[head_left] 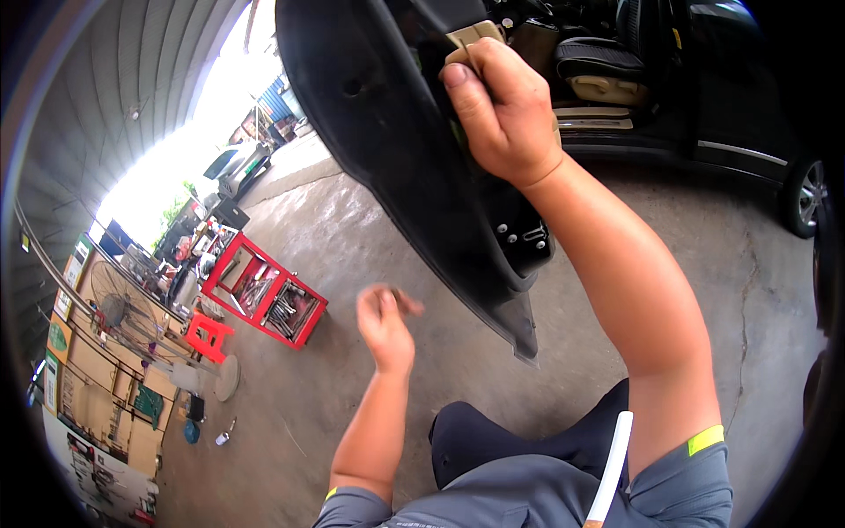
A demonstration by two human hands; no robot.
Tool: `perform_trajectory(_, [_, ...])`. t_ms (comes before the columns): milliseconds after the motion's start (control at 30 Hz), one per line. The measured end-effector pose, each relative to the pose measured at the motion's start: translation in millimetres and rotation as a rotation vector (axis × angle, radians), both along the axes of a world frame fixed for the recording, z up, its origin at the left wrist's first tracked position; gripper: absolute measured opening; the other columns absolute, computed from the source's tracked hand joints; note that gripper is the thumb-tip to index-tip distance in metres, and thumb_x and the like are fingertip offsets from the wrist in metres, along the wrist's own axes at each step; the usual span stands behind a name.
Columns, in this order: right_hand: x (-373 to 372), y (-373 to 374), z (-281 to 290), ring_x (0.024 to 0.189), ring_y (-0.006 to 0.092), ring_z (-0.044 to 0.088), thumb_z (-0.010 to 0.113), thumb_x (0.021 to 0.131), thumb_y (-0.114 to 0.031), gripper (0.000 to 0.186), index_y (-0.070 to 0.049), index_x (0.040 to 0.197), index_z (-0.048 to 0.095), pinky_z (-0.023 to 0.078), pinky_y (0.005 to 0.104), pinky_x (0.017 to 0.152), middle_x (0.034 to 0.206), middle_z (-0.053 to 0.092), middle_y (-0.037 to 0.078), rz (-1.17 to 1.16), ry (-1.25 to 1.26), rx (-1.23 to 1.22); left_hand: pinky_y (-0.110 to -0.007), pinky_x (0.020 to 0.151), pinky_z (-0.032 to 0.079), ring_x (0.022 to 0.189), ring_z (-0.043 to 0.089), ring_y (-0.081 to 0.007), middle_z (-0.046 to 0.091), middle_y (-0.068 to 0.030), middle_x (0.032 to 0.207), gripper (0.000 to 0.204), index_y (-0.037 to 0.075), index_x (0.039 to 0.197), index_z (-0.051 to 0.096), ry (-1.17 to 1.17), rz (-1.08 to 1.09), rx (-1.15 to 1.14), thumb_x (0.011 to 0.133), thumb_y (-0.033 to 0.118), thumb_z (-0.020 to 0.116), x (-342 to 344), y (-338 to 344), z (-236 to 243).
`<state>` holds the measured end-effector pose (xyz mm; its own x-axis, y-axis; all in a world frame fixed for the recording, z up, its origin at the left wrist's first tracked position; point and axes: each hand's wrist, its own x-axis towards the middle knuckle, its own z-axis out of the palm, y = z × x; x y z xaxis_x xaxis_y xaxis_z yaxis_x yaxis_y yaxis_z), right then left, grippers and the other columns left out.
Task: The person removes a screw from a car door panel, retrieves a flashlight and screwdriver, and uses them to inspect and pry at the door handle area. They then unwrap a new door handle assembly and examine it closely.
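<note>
A black car door (370, 114) stands swung open in front of me, its lower edge and bolted hinge side toward me. Up at its inner side, my right hand (510, 110) is closed around a tan trim piece (475, 35), thumb on the near side; part of the piece is hidden behind the fingers. My left hand (385, 330) hangs in the air to the left of the door, touching nothing. Its fingers are loosely bent, apart and slightly blurred, and I make out nothing in them. A white cigarette (613, 466) juts up at the bottom.
A red tool cart (308, 326) full of hand tools stands on the concrete floor to the left, beside a red stool (208, 337) and a standing fan (114, 306). The dark car body (717, 114) with its front seat (598, 57) is at the upper right. Another car (238, 167) is outside.
</note>
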<state>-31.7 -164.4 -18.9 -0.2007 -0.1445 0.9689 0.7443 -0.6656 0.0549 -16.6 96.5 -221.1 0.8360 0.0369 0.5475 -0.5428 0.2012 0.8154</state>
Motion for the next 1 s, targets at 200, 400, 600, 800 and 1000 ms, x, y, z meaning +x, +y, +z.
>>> perform_trajectory(200, [3, 2, 1, 0.067, 0.0294, 0.061, 0.067, 0.086, -0.005, 0.005, -0.003, 0.086, 0.062, 0.050, 0.0373, 0.060, 0.075, 0.058, 0.010, 0.048, -0.084, -0.013, -0.038, 0.067, 0.056, 0.071, 0.062, -0.0221, 0.060, -0.0108, 0.083, 0.019, -0.004, 0.116, 0.055, 0.859, -0.128, 0.137, 0.105, 0.011, 0.050, -43, 81, -154])
perform_trajectory(400, [2, 0, 0, 0.064, 0.0288, 0.061, 0.068, 0.083, -0.002, 0.006, -0.003, 0.085, 0.062, 0.050, 0.0368, 0.057, 0.075, 0.060, 0.010, 0.033, -0.128, -0.074, -0.035, 0.067, 0.057, 0.071, 0.066, -0.0226, 0.065, -0.0132, 0.090, 0.020, -0.005, 0.119, 0.055, 1.112, -0.140, 0.338, 0.101, 0.005, 0.055, -110, 87, -217])
perform_trajectory(600, [9, 0, 0, 0.064, 0.0285, 0.063, 0.069, 0.082, -0.003, 0.006, -0.004, 0.085, 0.064, 0.051, 0.0372, 0.057, 0.076, 0.062, 0.009, 0.013, -0.113, -0.096, -0.032, 0.068, 0.057, 0.072, 0.066, -0.0195, 0.067, -0.0130, 0.091, 0.019, -0.006, 0.116, 0.057, 1.000, -0.178, 0.431, 0.099, 0.003, 0.058, -117, 67, -199])
perform_trajectory(800, [4, 0, 0, 0.063, 0.0285, 0.063, 0.069, 0.083, -0.004, 0.006, -0.005, 0.085, 0.064, 0.051, 0.0372, 0.055, 0.077, 0.061, 0.009, 0.008, -0.094, -0.099, -0.031, 0.071, 0.056, 0.077, 0.066, -0.0179, 0.067, -0.0118, 0.092, 0.019, -0.007, 0.114, 0.061, 0.909, -0.155, 0.532, 0.099, 0.004, 0.059, -127, 59, -191])
perform_trajectory(1000, [6, 3, -2, 0.062, 0.0289, 0.063, 0.069, 0.083, -0.004, 0.005, -0.005, 0.085, 0.064, 0.051, 0.0374, 0.055, 0.077, 0.062, 0.009, 0.020, -0.088, -0.107, -0.029, 0.067, 0.055, 0.072, 0.066, -0.0154, 0.068, -0.0105, 0.087, 0.020, -0.009, 0.110, 0.064, 0.920, -0.191, 0.558, 0.098, 0.007, 0.063, -159, 49, -183])
